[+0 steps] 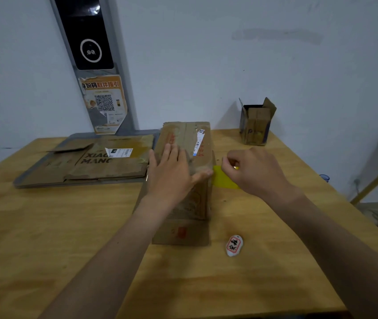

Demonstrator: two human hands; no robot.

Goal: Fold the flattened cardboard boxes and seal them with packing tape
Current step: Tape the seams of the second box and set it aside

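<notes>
**Mia:** Where is the box?

**Tom:** The brown box (pixel 188 208) sits in the middle of the wooden table (pixel 68 226), with its long side running from near to far. The left hand (pixel 171 171) lies flat on top, fingers spread, pushing the flaps down. The right hand (pixel 254 171) is just beside the box's right edge. Its fingertips pinch a strip of yellow tape (pixel 223 180).

**Mia:** Is there a roll in that hand?

**Tom:** I can't tell. The fingers hide it, and it looks a bit blurry there.

**Mia:** What could go wrong?

**Tom:** The tape is thin, see-through and sticky. If it flops, it might stick to itself or to the table. It could also go on crooked and miss the gap between the flaps. And if the flat hand lifts too soon, the flaps might pop up, because the card looks old and bendy.

**Mia:** The box looks worn.

**Tom:** Yes. It is rough, soft cardboard with a torn white label on top. New tape may not hold well on the fuzzy, ripped spots.

**Mia:** What else is here?

**Tom:** More flat cardboard (pixel 105 162) lies on a grey tray (pixel 22 183) at the far left, not folded yet. A small box (pixel 256 125) stands open at the far right, by the wall. A smooth white tag (pixel 234 245), shaped like an egg with red marks, lies near us on the right, apart from the box.
</notes>
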